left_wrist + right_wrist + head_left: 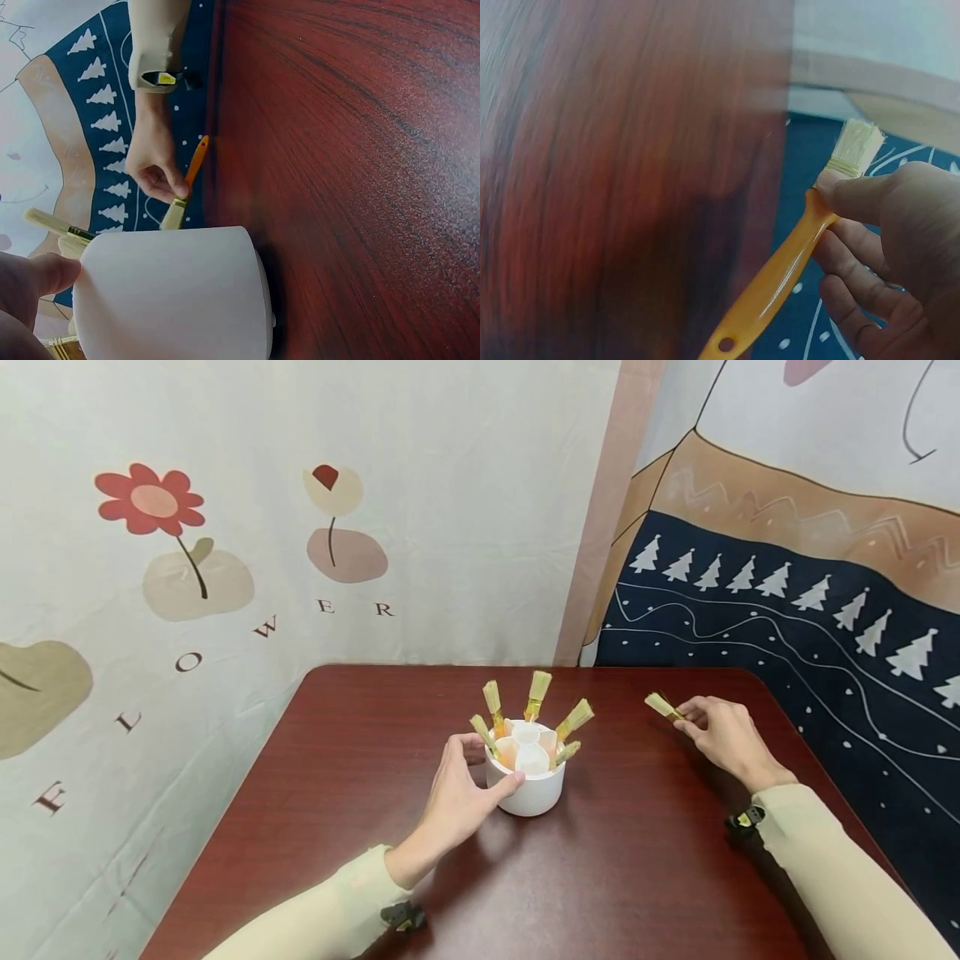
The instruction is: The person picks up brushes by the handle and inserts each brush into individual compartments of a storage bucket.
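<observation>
A round white holder with inner compartments stands on the table, several paintbrushes leaning in it with their pale bristles up. My left hand grips its near left side, thumb at the rim and fingers round the far side. In the left wrist view the white wall of the holder fills the lower part, beside my thumb. Off to the right, my right hand pinches a single paintbrush near its ferrule, above the table. Its orange handle with a hole points down, and its bristles point up.
The dark red wooden table has rounded far corners. Behind it hangs a pale cloth with printed flowers and letters. A dark blue cloth with white trees covers the right side.
</observation>
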The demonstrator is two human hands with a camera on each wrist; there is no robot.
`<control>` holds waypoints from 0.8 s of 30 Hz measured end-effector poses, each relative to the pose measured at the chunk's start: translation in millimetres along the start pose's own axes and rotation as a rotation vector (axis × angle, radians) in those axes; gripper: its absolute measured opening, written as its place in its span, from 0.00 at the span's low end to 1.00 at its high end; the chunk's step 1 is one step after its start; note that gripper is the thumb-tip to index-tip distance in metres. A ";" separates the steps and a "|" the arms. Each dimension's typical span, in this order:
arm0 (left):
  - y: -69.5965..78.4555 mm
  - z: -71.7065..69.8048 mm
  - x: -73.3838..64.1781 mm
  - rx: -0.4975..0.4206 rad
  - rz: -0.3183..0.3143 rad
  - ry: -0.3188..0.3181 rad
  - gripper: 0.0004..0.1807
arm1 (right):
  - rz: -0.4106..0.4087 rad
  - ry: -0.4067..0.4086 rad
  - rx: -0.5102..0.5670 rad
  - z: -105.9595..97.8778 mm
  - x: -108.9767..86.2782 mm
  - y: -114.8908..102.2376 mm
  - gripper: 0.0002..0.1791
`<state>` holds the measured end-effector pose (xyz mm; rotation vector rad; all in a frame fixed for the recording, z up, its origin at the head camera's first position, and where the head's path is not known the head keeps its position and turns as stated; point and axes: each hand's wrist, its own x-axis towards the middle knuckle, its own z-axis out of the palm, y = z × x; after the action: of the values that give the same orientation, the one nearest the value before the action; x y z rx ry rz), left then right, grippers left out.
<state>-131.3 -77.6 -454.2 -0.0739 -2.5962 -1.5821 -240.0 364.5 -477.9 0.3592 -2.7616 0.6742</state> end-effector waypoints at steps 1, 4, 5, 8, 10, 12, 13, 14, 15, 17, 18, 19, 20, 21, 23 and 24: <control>0.1 -0.1 -0.2 0.001 -0.001 0.000 0.43 | -0.010 0.013 0.000 -0.5 0.1 -3.5 0.11; 0.2 0.0 -0.5 0.006 -0.001 0.002 0.43 | -0.029 0.050 0.007 -2.5 -0.2 -14.3 0.11; 0.2 0.1 -0.5 0.007 -0.001 0.002 0.43 | -0.037 0.062 0.011 -3.4 -0.3 -18.0 0.10; -0.3 0.6 -0.1 0.002 0.002 0.006 0.43 | -0.058 0.088 0.034 -5.5 -1.0 -28.9 0.10; -1.0 1.0 0.2 -0.003 0.003 0.008 0.43 | -0.070 0.099 0.049 -7.0 -1.7 -36.4 0.10; -1.5 1.3 0.5 -0.010 0.004 0.009 0.43 | -0.078 0.108 0.066 -8.9 -2.9 -44.2 0.10; -1.7 1.4 0.4 -0.014 0.003 0.009 0.43 | -0.082 0.115 0.072 -9.8 -3.6 -48.2 0.10; -1.8 1.4 0.4 -0.017 0.002 0.009 0.43 | -0.087 0.123 0.078 -10.7 -4.2 -52.3 0.10; -1.6 1.3 0.4 -0.014 0.002 0.009 0.43 | -0.095 0.131 0.080 -11.4 -5.0 -56.2 0.11; -1.4 1.0 0.0 -0.019 0.001 0.006 0.43 | -0.112 0.150 0.084 -12.5 -6.8 -64.2 0.11; -1.3 0.8 -0.2 -0.021 0.000 0.005 0.43 | -0.121 0.156 0.085 -12.8 -7.9 -67.9 0.12; -1.2 0.7 -0.5 -0.023 0.000 0.004 0.43 | -0.131 0.161 0.086 -13.3 -8.8 -71.8 0.12; -1.2 0.7 -0.6 -0.026 0.000 0.003 0.43 | -0.140 0.165 0.088 -13.8 -9.8 -75.5 0.13; -1.2 0.6 -0.8 -0.028 0.000 0.003 0.43 | -0.148 0.168 0.088 -14.4 -10.9 -79.2 0.13; -1.3 0.5 -0.9 -0.030 0.001 0.001 0.43 | -0.164 0.174 0.093 -16.0 -13.2 -86.8 0.14; -1.2 0.5 -0.9 -0.031 0.003 0.001 0.43 | -0.173 0.180 0.096 -16.9 -14.3 -90.5 0.15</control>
<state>-130.5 -77.7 -455.6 -0.0792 -2.5703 -1.6217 -195.9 297.2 -430.9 0.5246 -2.5006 0.7569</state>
